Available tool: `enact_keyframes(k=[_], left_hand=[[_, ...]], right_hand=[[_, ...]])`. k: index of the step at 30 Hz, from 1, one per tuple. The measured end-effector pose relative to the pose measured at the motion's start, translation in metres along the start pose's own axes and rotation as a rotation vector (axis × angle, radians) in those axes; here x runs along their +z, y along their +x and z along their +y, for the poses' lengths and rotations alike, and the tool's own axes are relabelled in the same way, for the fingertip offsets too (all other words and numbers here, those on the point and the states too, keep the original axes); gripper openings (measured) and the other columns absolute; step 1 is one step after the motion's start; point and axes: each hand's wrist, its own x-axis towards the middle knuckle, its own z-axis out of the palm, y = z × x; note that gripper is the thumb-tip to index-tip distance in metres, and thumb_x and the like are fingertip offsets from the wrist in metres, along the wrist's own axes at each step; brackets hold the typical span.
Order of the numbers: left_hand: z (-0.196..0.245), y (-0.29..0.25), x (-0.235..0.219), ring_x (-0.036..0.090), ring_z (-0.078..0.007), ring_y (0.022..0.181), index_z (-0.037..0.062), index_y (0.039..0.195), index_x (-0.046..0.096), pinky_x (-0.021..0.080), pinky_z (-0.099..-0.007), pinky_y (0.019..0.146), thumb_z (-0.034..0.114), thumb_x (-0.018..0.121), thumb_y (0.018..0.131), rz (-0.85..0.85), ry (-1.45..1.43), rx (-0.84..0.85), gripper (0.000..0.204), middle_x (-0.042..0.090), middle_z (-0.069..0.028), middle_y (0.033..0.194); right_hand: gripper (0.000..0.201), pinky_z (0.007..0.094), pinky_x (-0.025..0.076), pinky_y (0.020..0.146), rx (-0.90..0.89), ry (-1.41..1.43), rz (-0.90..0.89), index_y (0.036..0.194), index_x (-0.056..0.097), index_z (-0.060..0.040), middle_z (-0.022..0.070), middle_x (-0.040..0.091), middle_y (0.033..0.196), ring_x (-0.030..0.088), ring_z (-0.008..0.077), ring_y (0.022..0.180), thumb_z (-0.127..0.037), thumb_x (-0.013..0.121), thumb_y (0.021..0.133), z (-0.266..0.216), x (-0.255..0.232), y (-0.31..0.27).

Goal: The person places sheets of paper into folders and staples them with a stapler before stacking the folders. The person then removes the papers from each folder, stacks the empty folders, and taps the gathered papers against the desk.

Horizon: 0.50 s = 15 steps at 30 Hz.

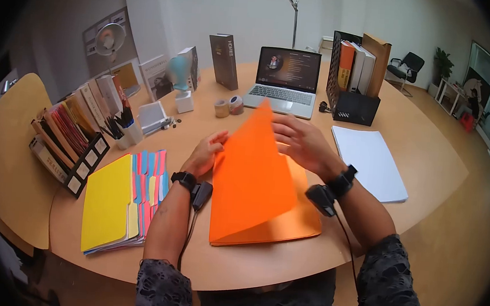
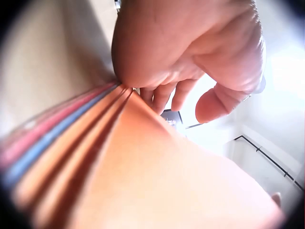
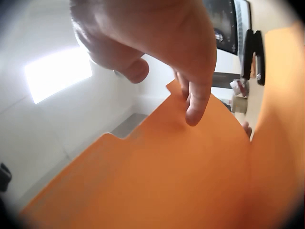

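An orange file folder (image 1: 251, 179) lies in front of me, its top cover lifted at a slant over the lower orange sheets (image 1: 303, 215). My right hand (image 1: 306, 143) is behind the raised cover; in the right wrist view its fingers (image 3: 193, 112) lie against the orange cover, with the thumb held apart. My left hand (image 1: 201, 156) rests at the folder's left edge. In the left wrist view the hand (image 2: 186, 43) is beside the layered spine edges, where orange, blue and red layers show, its thumb apart from the fingers.
Left of the folder lies a stack of yellow, blue and pink tabbed folders (image 1: 108, 200). White paper (image 1: 368, 162) is on the right. Farther back stand a laptop (image 1: 285, 78), tape rolls (image 1: 221, 108), a pen cup (image 1: 131, 132), a black book rack (image 1: 355, 107) and a dark upright box (image 1: 223, 62).
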Motion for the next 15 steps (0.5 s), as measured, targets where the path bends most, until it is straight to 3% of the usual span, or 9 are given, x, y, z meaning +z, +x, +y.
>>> enact_keyframes(k=[2,3,5,6,7,9,11,14,15], left_hand=[[0.016,-0.006,0.013,0.053,-0.0232,0.117,-0.0053,0.137,0.044,0.039,-0.0331,0.104,0.008,0.053,0.087,-0.061,-0.058,0.147,0.053,0.057,-0.0132,0.125],[0.032,-0.019,0.027,0.053,-0.0232,0.117,-0.0053,0.137,0.044,0.039,-0.0331,0.104,0.008,0.053,0.087,-0.078,-0.066,0.148,0.053,0.057,-0.0132,0.125],[0.061,-0.05,0.056,0.057,-0.0209,0.103,0.0009,0.134,0.049,0.045,-0.0352,0.096,0.011,0.055,0.089,0.248,-0.35,-0.022,0.047,0.061,-0.0092,0.111],[0.033,-0.034,0.023,0.058,-0.019,0.094,0.0047,0.122,0.057,0.05,-0.036,0.084,0.016,0.057,0.092,0.146,-0.236,0.108,0.032,0.06,-0.0069,0.099],[0.017,-0.022,0.005,0.058,-0.019,0.094,0.0047,0.122,0.057,0.05,-0.036,0.084,0.016,0.057,0.092,0.138,-0.244,0.108,0.032,0.06,-0.0069,0.099],[-0.003,-0.008,-0.014,0.059,-0.0197,0.092,0.0061,0.109,0.06,0.052,-0.0356,0.082,0.02,0.059,0.092,0.102,-0.438,0.155,0.021,0.06,-0.0059,0.095],[-0.004,-0.006,-0.016,0.059,-0.0206,0.096,0.0064,0.099,0.059,0.052,-0.0377,0.085,0.02,0.061,0.092,0.14,-0.466,0.207,0.016,0.06,-0.0066,0.093],[-0.012,-0.004,-0.023,0.058,-0.0251,0.109,0.0058,0.099,0.06,0.048,-0.0409,0.097,0.019,0.062,0.092,0.033,-0.604,0.215,0.015,0.063,-0.0109,0.103],[-0.082,-0.12,-0.042,0.058,-0.0251,0.11,0.006,0.099,0.06,0.048,-0.041,0.097,0.019,0.062,0.092,0.028,-0.612,0.212,0.015,0.062,-0.011,0.104]], right_hand=[[0.034,0.0375,0.052,0.088,-0.022,0.015,-0.071,0.121,0.056,-0.0027,0.0078,0.062,0.116,0.062,0.0186,0.104,-0.028,0.053,0.1,0.011,0.024,0.02],[0.033,0.0378,0.054,0.085,-0.009,-0.024,-0.135,0.122,0.057,-0.0046,0.0076,0.061,0.118,0.061,0.0187,0.105,-0.029,0.053,0.1,0.018,0.037,0.023],[0.033,0.0349,0.054,0.084,0.07,-0.214,-0.148,0.119,0.059,-0.005,0.0063,0.063,0.108,0.062,0.0177,0.099,-0.031,0.052,0.1,0.029,0.052,0.017],[0.035,0.0352,0.052,0.087,0.084,-0.451,-0.143,0.12,0.059,-0.0025,0.0092,0.062,0.114,0.061,0.0195,0.102,-0.03,0.054,0.099,0.03,0.049,0.011],[0.037,0.0356,0.051,0.091,0.101,-0.688,-0.142,0.121,0.059,0.0001,0.012,0.061,0.121,0.061,0.0214,0.106,-0.028,0.055,0.098,0.029,0.045,0.007],[0.035,0.0353,0.05,0.087,-0.099,-1.197,-0.075,0.113,0.062,0.0037,0.0145,0.066,0.107,0.062,0.0223,0.1,-0.025,0.057,0.095,0.021,0.011,-0.005],[0.039,0.0381,0.052,0.08,-0.066,-1.3,0.141,0.108,0.063,0.0058,0.0193,0.068,0.092,0.066,0.0285,0.094,-0.028,0.063,0.089,0.005,-0.035,-0.02],[0.051,0.0416,0.051,0.082,0.134,-1.693,0.462,0.107,0.063,0.005,0.0235,0.067,0.102,0.065,0.0361,0.099,-0.04,0.066,0.083,-0.027,-0.092,-0.051],[0.055,0.0428,0.051,0.082,0.185,-1.782,0.554,0.107,0.063,0.0046,0.0238,0.067,0.104,0.064,0.0382,0.1,-0.044,0.066,0.082,-0.032,-0.108,-0.061]])
